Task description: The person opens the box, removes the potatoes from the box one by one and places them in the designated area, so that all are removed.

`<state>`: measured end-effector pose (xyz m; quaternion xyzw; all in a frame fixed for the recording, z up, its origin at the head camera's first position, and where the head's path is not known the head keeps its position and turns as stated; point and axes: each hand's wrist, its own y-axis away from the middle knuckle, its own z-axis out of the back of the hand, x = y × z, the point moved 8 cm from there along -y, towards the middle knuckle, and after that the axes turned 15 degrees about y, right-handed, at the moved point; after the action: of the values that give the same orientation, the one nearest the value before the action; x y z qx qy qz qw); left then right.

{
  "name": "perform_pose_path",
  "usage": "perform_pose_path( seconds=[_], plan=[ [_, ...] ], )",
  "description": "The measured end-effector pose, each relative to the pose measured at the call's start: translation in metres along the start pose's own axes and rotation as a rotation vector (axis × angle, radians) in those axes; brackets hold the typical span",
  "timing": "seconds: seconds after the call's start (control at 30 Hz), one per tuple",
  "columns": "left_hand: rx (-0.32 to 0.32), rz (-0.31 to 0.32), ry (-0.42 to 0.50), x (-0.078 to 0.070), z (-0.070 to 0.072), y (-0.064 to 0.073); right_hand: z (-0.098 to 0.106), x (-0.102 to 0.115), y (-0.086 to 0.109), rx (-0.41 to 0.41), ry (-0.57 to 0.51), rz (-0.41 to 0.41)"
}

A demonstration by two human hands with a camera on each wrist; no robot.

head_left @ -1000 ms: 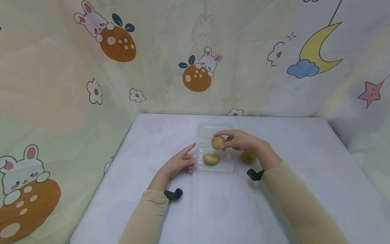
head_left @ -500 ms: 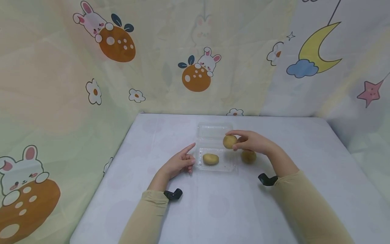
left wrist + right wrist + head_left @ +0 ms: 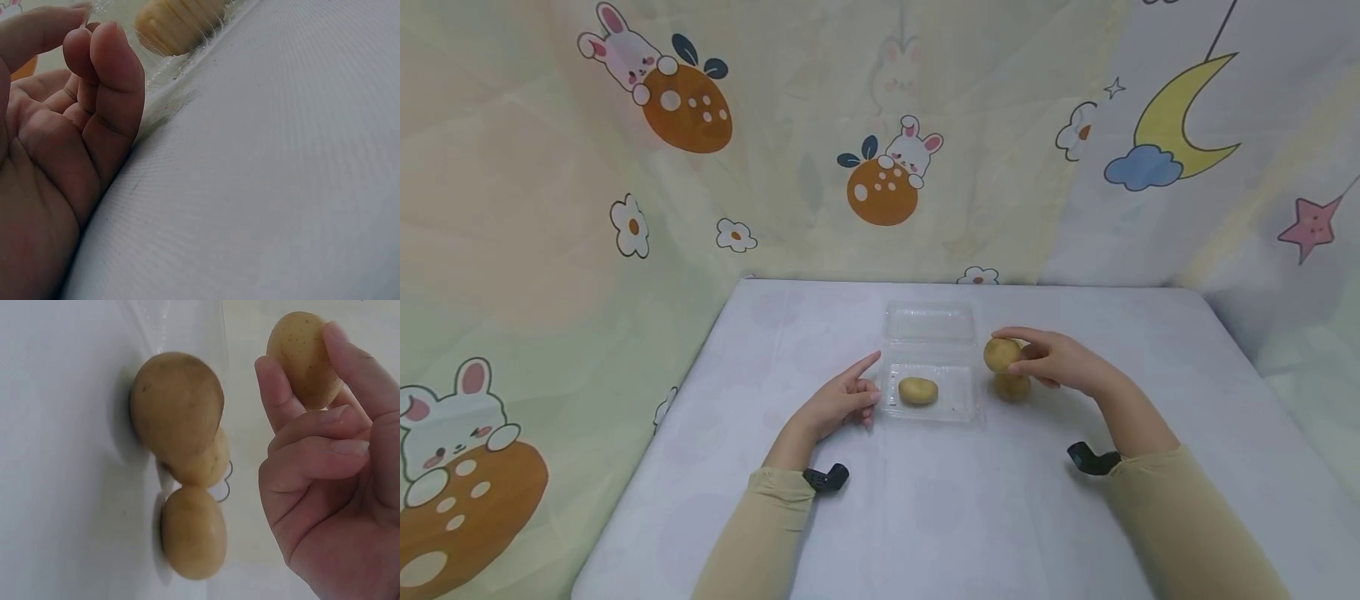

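Left of the frame's centre, the left hand sits against the edge of an open clear plastic clamshell; whether it grips, I cannot tell. An oval potato lies in its near half, mid-frame. Further right, loose potatoes rest on the table; just beyond, the right hand pinches a lifted potato.

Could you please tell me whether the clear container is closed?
No, the clear container lies open, its two halves spread out, with an uncovered potato in the near half.
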<state>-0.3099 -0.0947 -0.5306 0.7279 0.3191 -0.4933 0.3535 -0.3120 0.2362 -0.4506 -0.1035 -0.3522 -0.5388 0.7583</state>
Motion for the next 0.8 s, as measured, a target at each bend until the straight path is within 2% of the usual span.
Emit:
perform_pose_path(
  seconds=[0.37, 0.8],
  plan=[
    [-0.001, -0.001, 0.002, 0.000, 0.001, 0.000, 0.012, -0.034, 0.032, -0.081, -0.049, -0.014],
    [0.007, -0.005, 0.005, 0.001, 0.001, 0.000, 0.006, -0.066, 0.044, -0.098, -0.011, -0.036]
  ],
)
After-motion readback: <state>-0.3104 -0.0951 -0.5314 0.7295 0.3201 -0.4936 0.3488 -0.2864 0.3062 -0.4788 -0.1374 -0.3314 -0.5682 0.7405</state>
